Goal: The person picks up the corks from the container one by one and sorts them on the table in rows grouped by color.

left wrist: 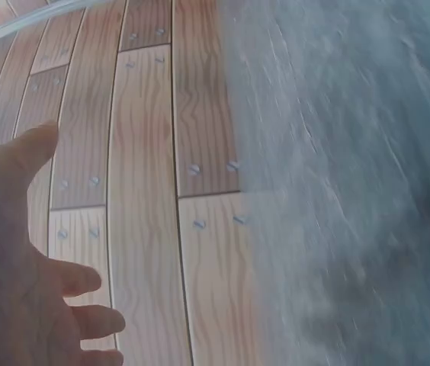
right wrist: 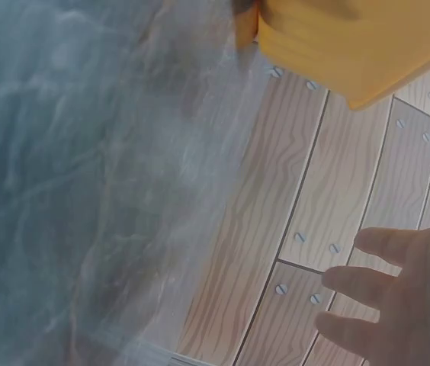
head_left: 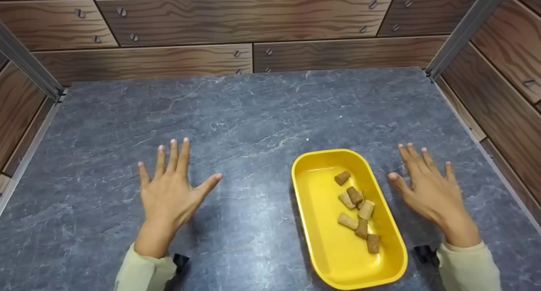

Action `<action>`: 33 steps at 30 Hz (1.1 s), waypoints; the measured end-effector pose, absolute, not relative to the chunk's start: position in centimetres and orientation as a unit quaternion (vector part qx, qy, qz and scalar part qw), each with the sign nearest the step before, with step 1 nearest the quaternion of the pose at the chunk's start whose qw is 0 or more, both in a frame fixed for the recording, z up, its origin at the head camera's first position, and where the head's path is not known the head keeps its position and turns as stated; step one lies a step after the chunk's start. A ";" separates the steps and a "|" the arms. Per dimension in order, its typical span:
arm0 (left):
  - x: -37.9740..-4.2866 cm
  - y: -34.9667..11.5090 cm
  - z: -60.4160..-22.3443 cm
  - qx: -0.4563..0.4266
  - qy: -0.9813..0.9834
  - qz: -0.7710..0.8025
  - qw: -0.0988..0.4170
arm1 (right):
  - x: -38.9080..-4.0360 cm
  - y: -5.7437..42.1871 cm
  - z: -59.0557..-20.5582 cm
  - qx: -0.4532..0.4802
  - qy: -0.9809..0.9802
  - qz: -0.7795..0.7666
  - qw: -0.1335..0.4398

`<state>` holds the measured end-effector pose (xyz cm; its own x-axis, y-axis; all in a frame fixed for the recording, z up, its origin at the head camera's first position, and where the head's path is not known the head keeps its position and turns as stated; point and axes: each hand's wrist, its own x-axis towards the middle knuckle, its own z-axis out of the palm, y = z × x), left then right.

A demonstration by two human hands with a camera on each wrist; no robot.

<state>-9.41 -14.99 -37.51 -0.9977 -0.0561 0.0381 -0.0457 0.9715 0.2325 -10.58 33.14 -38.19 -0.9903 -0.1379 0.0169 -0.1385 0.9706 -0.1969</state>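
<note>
My left hand is spread with straight fingers over the grey table, to the left of the yellow tray. The right hand is spread too, just beyond the tray's right side, its thumb nearest the rim. Both hands hold nothing. Inside the tray lie several short brown and tan cork-like pieces, mostly toward its right side. In the left wrist view, the left hand shows its thumb raised apart from the fingers. The right wrist view has the right hand at the lower right and the tray at the top.
A grey marbled tabletop spans the area under both hands. Wood-patterned panels stand along its back and sides, with metal posts at the back corners. Dark wrist mounts sit below the sleeves.
</note>
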 end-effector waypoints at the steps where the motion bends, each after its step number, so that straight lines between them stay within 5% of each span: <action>1: -9.6 -14.7 -37.5 0.023 -0.992 -0.119 0.027 | -10.6 33.1 -38.2 0.072 -0.992 0.103 -0.001; 17: -11.7 -7.5 -36.8 -0.067 -0.987 -0.138 0.040 | -9.9 33.3 -38.1 0.136 -0.954 0.254 -0.086; 33: -12.7 0.2 -34.2 -0.218 -0.909 -0.340 -0.108 | -9.5 34.6 -38.1 0.199 -0.872 0.409 -0.179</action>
